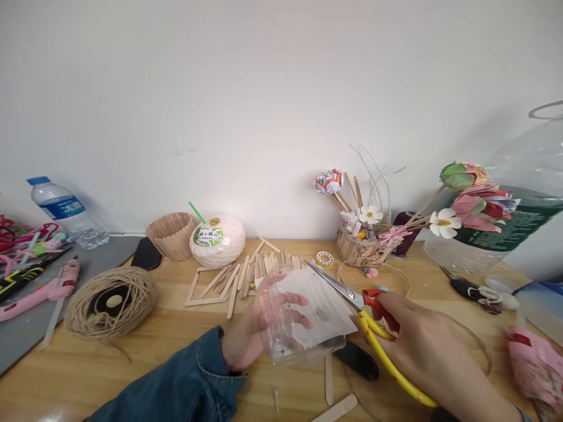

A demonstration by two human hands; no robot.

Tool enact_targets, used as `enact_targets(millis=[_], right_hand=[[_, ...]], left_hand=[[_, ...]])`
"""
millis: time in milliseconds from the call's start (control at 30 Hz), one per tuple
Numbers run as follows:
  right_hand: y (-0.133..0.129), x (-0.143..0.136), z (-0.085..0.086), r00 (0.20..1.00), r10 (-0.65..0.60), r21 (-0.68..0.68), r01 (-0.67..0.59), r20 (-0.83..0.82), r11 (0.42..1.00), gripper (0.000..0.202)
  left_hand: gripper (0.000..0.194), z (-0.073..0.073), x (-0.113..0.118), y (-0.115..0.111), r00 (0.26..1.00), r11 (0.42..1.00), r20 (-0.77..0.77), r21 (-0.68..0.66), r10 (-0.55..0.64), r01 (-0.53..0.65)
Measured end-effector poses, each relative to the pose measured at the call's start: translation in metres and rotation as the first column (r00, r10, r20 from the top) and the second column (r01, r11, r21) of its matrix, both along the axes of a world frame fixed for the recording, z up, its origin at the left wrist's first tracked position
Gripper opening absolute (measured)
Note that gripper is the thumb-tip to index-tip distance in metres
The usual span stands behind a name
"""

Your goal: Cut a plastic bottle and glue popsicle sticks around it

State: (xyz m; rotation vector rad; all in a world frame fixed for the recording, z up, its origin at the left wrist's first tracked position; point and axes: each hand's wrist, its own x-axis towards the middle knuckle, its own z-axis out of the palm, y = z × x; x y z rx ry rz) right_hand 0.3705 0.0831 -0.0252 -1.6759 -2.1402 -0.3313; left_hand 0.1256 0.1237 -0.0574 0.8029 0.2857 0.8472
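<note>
My left hand (259, 316) is closed around a clear plastic package (281, 337), its fingers showing through the plastic. A white paper sheet (319, 305) lies against the package, on its right side. In my right hand (411, 331) are scissors (373, 328) with yellow and red handles. Their metal blades point up and left over the paper's upper edge and look closed or nearly so. Whether the blades touch the paper cannot be made out. Beneath the package, a dark, rounded object (358, 358) rests partly hidden on the wooden table (176, 357).
Wooden sticks (237, 281) lie behind my left hand. Left are a twine ball (109, 305), a pink glue gun (53, 290) and a water bottle (65, 211). A flower basket (365, 246) stands at the back; another pink glue gun (534, 363) lies right.
</note>
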Motion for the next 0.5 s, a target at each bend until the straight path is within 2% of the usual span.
enact_targets(millis=[100, 200, 500], right_hand=[[0.0004, 0.0009, 0.0015, 0.999, -0.028, -0.036, 0.030, 0.032, 0.999, 0.022], [0.0000, 0.0010, 0.0028, 1.000, -0.004, -0.045, 0.005, 0.025, 0.999, 0.021], [0.0003, 0.0026, 0.0050, 0.995, 0.087, 0.026, -0.086, -0.040, 0.996, 0.024]], left_hand=[[0.067, 0.0004, 0.0001, -0.0010, 0.998, 0.998, -0.017, -0.022, -0.054, 0.054], [0.067, 0.0010, 0.0001, -0.0008, 0.995, 0.995, -0.008, -0.043, -0.095, 0.094], [0.065, -0.0062, -0.0026, 0.0051, 0.985, 0.985, 0.057, -0.049, -0.160, 0.163]])
